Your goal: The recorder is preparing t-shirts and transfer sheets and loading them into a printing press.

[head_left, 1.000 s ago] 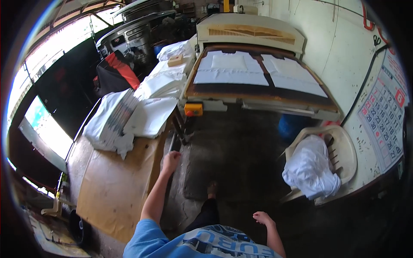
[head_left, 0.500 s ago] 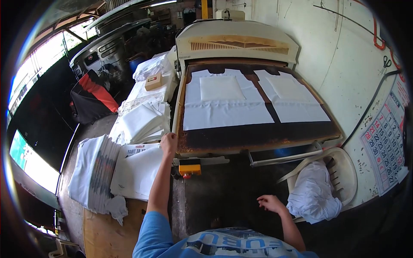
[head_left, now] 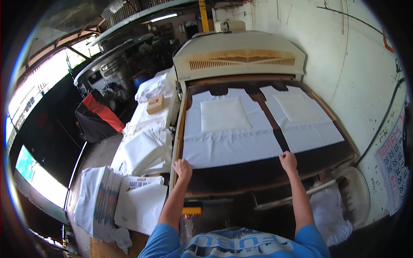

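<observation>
Pinching white cloth [head_left: 230, 150]; blue shirt [head_left: 228, 243] lettered, calendar [head_left: 392, 165] numbered.

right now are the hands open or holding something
Left hand: closed, seemingly pinching the left white fabric piece at its near left corner.
Right hand: closed, seemingly pinching its near right corner.

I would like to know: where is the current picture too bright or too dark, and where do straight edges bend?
In the head view, daylight overexposes the upper-left opening; same view, the floor before the heat press sinks nearly to black; same view, the front edge of its bed bows.
</observation>
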Available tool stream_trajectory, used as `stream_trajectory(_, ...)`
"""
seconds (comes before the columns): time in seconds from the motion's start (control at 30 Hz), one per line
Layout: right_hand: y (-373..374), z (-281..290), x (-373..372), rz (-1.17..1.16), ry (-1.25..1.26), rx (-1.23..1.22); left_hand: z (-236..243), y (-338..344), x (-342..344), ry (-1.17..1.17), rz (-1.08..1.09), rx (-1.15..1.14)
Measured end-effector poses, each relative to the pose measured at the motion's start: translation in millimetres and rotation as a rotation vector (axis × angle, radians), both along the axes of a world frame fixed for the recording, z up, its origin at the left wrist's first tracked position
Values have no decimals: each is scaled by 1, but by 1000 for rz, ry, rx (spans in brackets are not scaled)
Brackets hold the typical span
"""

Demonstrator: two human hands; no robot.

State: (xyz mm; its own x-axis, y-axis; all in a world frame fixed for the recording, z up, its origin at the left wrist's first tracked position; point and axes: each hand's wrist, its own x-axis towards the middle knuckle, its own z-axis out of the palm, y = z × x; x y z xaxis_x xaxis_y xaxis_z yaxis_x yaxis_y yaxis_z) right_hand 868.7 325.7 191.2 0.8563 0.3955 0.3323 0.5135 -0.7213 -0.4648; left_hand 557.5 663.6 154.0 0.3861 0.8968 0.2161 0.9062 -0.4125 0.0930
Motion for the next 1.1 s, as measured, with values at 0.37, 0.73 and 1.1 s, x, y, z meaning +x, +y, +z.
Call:
stream_trajectory(0.37, 53, -36, 40, 20, -59, -230, 11, 7, -18, -164, -50, -32)
stream_trajectory(0.73, -98, 14, -91, 225, 42, 159, 56, -124, -189, -476, -47, -385)
stream_trajectory(1.1, -157, 35, -82, 270, 196, 95, 35, -214, -251, -631, 24, -658)
